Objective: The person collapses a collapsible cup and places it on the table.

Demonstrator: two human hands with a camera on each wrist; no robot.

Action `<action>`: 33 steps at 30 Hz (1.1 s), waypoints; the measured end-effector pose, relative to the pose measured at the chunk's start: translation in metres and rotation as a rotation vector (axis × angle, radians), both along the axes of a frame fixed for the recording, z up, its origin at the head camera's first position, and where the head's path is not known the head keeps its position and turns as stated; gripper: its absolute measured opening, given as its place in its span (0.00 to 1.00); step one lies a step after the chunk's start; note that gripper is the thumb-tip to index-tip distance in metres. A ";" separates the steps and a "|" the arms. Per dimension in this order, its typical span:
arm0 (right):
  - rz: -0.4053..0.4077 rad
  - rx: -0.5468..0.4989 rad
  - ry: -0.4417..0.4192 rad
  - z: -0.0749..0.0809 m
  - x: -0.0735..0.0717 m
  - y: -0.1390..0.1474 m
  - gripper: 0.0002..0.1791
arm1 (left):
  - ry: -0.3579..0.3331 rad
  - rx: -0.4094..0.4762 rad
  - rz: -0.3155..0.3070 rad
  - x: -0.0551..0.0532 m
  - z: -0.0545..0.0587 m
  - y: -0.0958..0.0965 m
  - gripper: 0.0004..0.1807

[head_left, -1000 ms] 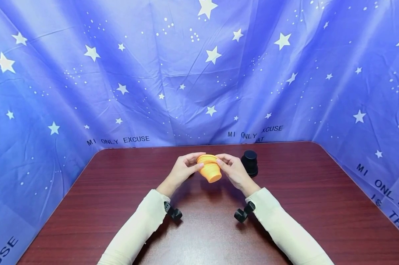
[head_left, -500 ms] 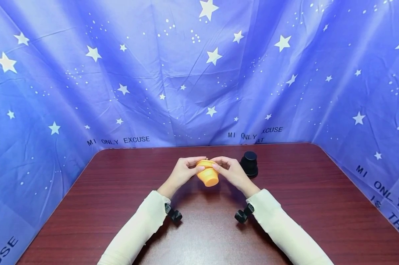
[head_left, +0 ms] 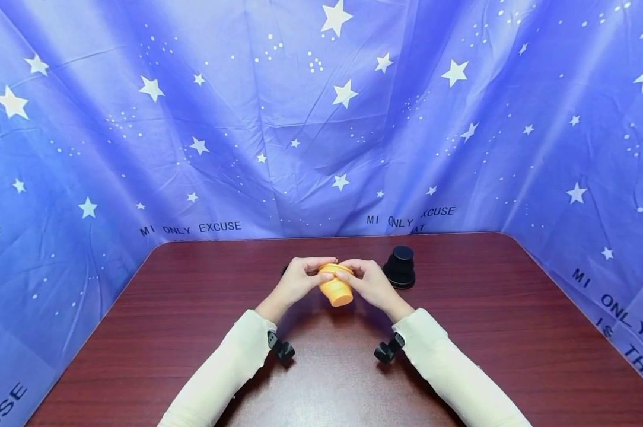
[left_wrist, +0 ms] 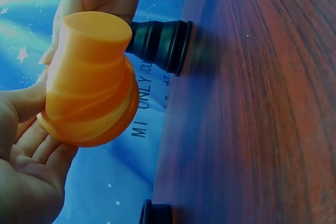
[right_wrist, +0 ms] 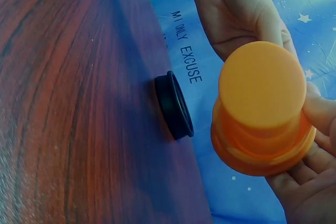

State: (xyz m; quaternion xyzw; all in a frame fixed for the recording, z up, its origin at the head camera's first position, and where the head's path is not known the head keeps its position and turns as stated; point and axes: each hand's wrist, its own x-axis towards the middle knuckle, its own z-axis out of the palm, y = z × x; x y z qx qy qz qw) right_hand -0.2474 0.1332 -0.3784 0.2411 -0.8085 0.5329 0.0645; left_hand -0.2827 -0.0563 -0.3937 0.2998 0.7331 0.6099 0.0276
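An orange collapsible cup (head_left: 336,293) is held above the table, tilted with its narrow base towards me. My left hand (head_left: 296,283) grips the wide rim from the left, thumb on the near side and fingers behind. From the right, my right hand (head_left: 373,283) holds the same rim in a matching way. In the left wrist view the cup's side (left_wrist: 89,87) shows slanting folds. Its round base (right_wrist: 262,85) faces the right wrist camera. The inside of the cup is hidden.
A black stepped cup (head_left: 400,268) stands narrow end up on the table, just beyond my right hand. A low black round piece (right_wrist: 173,106) sits behind my left hand, mostly hidden from the head view. A starry blue curtain (head_left: 220,178) hangs behind the brown table (head_left: 140,332).
Both hands have lowered the orange cup slightly towards me. My right thumb has shifted inward along the rim, so both thumbs are now close together on the near side.
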 end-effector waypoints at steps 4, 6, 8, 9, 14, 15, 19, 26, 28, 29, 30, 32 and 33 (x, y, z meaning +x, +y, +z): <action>-0.002 -0.055 0.017 -0.006 -0.004 0.003 0.10 | -0.010 0.065 -0.017 -0.011 -0.012 -0.001 0.20; -0.018 -0.107 0.003 -0.012 -0.009 0.006 0.11 | -0.027 0.113 -0.026 -0.012 -0.012 -0.002 0.21; -0.027 -0.187 -0.029 -0.018 -0.014 0.008 0.12 | -0.054 0.152 -0.037 -0.013 -0.012 -0.003 0.22; -0.028 -0.229 -0.045 -0.020 -0.016 0.009 0.12 | -0.070 0.170 -0.046 -0.013 -0.012 -0.003 0.22; -0.020 -0.396 -0.107 -0.026 -0.021 0.009 0.16 | -0.126 0.221 -0.088 -0.012 -0.013 -0.003 0.24; -0.023 -0.412 -0.116 -0.026 -0.021 0.009 0.16 | -0.125 0.230 -0.092 -0.012 -0.013 -0.002 0.24; -0.037 -0.433 -0.131 -0.027 -0.022 0.009 0.16 | -0.117 0.265 -0.087 -0.011 -0.013 0.001 0.22; -0.037 -0.442 -0.126 -0.030 -0.023 0.011 0.16 | -0.139 0.271 -0.064 -0.010 -0.011 0.003 0.21; -0.035 -0.444 -0.119 -0.031 -0.023 0.012 0.16 | -0.135 0.266 -0.060 -0.009 -0.010 0.002 0.21; -0.033 -0.446 -0.119 -0.031 -0.023 0.012 0.17 | -0.133 0.262 -0.058 -0.009 -0.010 0.002 0.21; -0.030 -0.446 -0.119 -0.031 -0.023 0.012 0.17 | -0.130 0.257 -0.057 -0.009 -0.010 0.002 0.21; -0.014 -0.447 -0.137 -0.032 -0.023 0.012 0.18 | -0.124 0.241 -0.049 -0.009 -0.009 0.001 0.21; -0.003 -0.440 -0.148 -0.032 -0.023 0.013 0.18 | -0.120 0.229 -0.044 -0.009 -0.009 0.001 0.21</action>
